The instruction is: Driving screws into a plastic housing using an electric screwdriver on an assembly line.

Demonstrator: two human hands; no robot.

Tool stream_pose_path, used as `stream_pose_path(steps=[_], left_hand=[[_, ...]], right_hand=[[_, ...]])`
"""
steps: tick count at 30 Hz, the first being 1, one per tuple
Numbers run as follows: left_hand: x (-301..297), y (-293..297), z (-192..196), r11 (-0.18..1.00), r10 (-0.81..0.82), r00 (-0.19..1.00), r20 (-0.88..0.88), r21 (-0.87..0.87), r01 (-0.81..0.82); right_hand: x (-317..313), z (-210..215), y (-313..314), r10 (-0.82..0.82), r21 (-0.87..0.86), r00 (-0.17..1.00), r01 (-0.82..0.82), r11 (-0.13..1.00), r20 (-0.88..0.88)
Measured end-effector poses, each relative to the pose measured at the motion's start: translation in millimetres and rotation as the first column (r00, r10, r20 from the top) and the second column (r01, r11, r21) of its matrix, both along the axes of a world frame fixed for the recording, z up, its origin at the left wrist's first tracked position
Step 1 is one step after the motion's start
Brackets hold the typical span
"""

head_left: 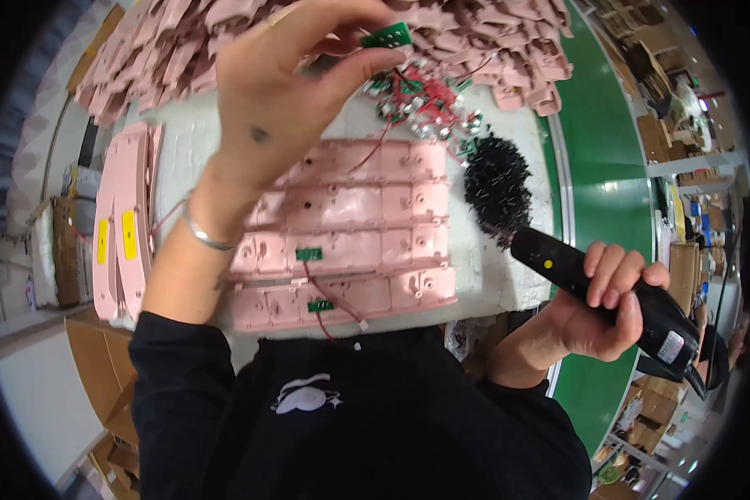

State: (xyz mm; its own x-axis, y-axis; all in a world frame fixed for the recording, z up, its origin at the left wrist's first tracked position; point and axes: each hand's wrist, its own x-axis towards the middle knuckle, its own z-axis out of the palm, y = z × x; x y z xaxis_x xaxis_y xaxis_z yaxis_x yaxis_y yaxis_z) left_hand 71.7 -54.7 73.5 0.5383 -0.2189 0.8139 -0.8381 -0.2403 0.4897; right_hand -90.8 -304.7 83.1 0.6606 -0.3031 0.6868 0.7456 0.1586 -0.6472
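Observation:
My left hand (pixel 287 92) is raised over the far part of the table, thumb and fingers pinching a small green circuit board (pixel 387 36). Below it lies a tangle of circuit boards with red wires (pixel 429 104). My right hand (pixel 608 304) wraps round a black electric screwdriver (pixel 550 258), whose tip points into a heap of small black screws (pixel 498 179). Between my arms, several long pink plastic shells (pixel 367 246) lie in rows, inner side up. The two nearest rows each carry a green board with dark red wire; my left forearm hides part of the far rows.
A big pile of pink plastic parts (pixel 492 50) covers the table's far side. At the left lie pink pieces with yellow labels (pixel 125 233). A green surface (pixel 608 208) runs along the right, with shelves and boxes beyond. Cardboard boxes (pixel 100 358) stand at the lower left.

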Motion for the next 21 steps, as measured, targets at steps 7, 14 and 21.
stream_pose_path(steps=[7,14,21], left_hand=[[-52,59,-36,0.95,-0.066,0.54,-0.839,0.113,0.291],[-67,59,-74,0.909,0.096,0.829,-0.551,0.388,0.152],[-71,59,-92,0.895,0.065,0.935,-0.349,0.434,0.1]], right_hand=[[17,4,42,0.226,-0.01,0.973,-0.227,0.974,-0.052],[32,3,93,0.349,-0.099,0.929,-0.361,0.927,-0.12],[49,-14,120,0.33,-0.128,0.934,-0.347,0.929,-0.135]])
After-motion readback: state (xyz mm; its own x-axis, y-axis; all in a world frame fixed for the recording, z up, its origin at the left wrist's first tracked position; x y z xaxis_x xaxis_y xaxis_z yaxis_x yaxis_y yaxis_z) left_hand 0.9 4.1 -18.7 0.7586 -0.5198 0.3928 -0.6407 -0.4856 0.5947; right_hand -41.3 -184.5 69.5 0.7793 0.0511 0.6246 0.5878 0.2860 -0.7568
